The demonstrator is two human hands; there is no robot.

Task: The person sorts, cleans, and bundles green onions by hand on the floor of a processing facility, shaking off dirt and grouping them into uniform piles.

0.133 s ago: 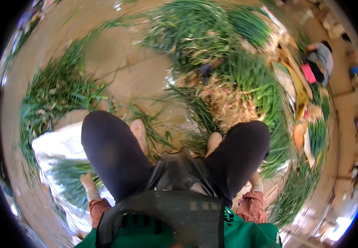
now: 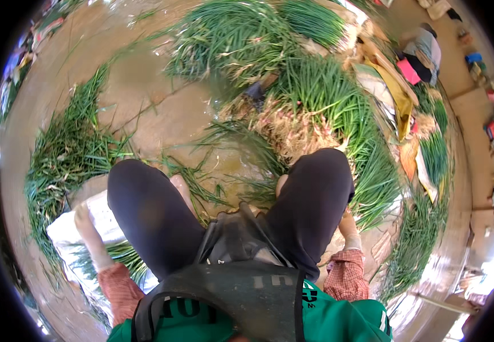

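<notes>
The gloved left hand (image 2: pixel 85 223) reaches down onto the white woven sack (image 2: pixel 67 228) at the wet floor's left edge, beside loose green scallion stalks (image 2: pixel 118 253); its finger state is unclear. The right hand (image 2: pixel 346 223) is mostly hidden behind the knee. Slick stalks could slip from a wet glove.

The right hand (image 2: pixel 346 219) is mostly hidden behind the knee (image 2: pixel 321 182); the far person (image 2: pixel 423 51) is too small to make out.
</notes>
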